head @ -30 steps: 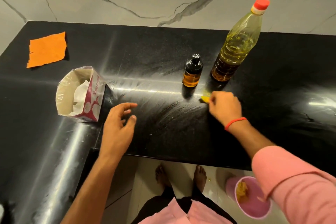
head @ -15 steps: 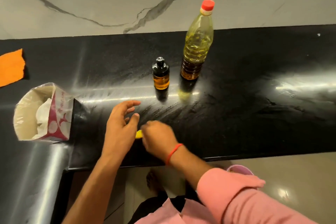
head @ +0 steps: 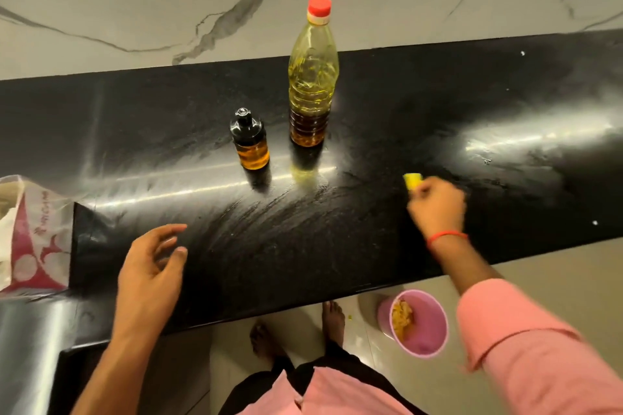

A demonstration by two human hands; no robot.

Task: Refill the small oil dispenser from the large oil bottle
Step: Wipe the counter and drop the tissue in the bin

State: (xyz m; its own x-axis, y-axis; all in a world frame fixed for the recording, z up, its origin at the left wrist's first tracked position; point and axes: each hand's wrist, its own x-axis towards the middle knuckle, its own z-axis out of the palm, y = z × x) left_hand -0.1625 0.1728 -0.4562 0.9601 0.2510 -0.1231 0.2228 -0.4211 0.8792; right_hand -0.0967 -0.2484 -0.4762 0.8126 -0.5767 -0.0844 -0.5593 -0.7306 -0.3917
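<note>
— Where are the bottles?

— The small oil dispenser [head: 249,140] and the large oil bottle [head: 312,77] stand upright, capped, just beside each other toward the counter's [head: 387,104] back edge.

— And your hands?

— My right hand [head: 437,204] is closed around a small yellow thing [head: 412,180] near the front edge. My left hand [head: 151,266] hovers spread wide, holding nothing, by the front edge.

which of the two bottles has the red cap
The large oil bottle, the tall clear one nearer the wall. The small oil dispenser to its left has a black cap.
</note>
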